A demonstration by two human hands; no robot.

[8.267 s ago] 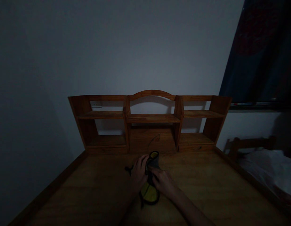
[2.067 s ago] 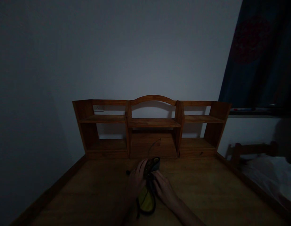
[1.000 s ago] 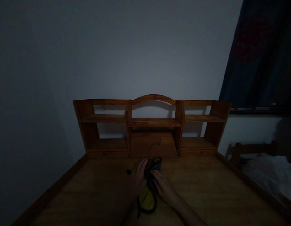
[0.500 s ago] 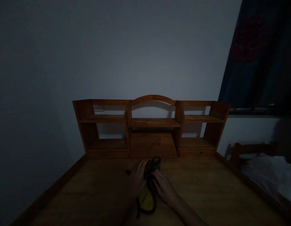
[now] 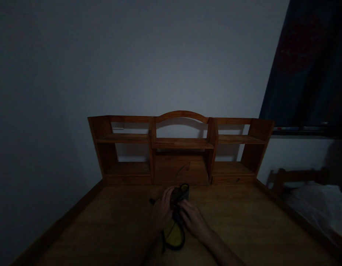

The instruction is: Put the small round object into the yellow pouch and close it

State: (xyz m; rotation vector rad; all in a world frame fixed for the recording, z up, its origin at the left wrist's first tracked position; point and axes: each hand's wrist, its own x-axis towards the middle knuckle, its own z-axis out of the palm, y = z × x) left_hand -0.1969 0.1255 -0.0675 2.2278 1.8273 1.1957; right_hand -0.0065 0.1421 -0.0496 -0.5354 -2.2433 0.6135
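Observation:
A dark pouch-like item with yellow lining and black edging [image 5: 174, 236] is between my hands on the wooden desk [image 5: 237, 225]. Its rounded yellow part lies toward me, and a smaller yellow opening shows at the far end. My left hand [image 5: 163, 208] is wrapped round its left side, fingers curled over the dark middle. From the right, my right hand [image 5: 190, 216] presses its fingers together at the middle of the item. What exactly those fingertips pinch is hidden in the dim light. A black strap end [image 5: 152, 201] sticks out left of my left hand.
A wooden shelf unit [image 5: 183, 143] stands along the desk's back edge against the wall. Raised rims [image 5: 292, 214] run along the desk's sides. At the right are a dark curtain [image 5: 292, 74], a wooden chair or bed frame [image 5: 298, 174] and pale plastic or cloth [image 5: 320, 205].
The view has shifted slightly. Both hands keep their places on the pouch-like item, with only a slight shift of the right fingers.

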